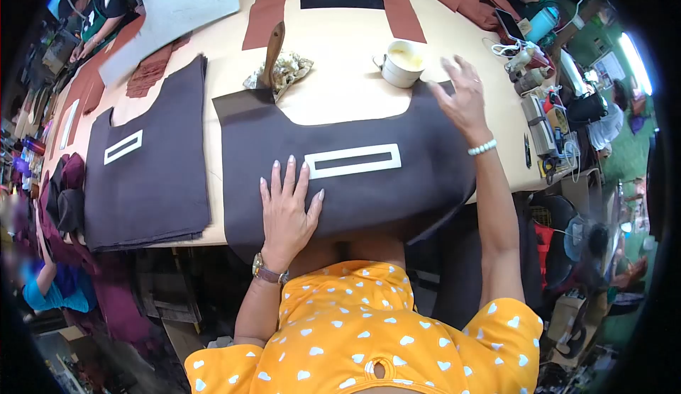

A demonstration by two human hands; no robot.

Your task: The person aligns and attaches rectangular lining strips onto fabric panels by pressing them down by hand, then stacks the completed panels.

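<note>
My left hand (289,206) lies flat with fingers spread on a dark cut fabric piece (355,135). Its fingertips are beside a white rectangular frame (352,169), which rests on the fabric around a dark slot-shaped area. My right hand (464,100) is at the fabric's upper right corner, fingers apart; whether it touches the cloth I cannot tell. Close to its fingers stands a white mug (401,73) with a pale yellowish substance inside. Behind the fabric, a wooden-handled tool (273,50) leans in a crumpled, crusted lump (292,69); its working end is hidden.
On the left lies a stack of similar dark pieces (159,174) under another white frame (123,147). Rust-coloured fabric (266,11) and a large pale sheet (181,14) are farther back. Phone (509,25), cables and boxes crowd the right edge. Another person (99,14) sits at the far left.
</note>
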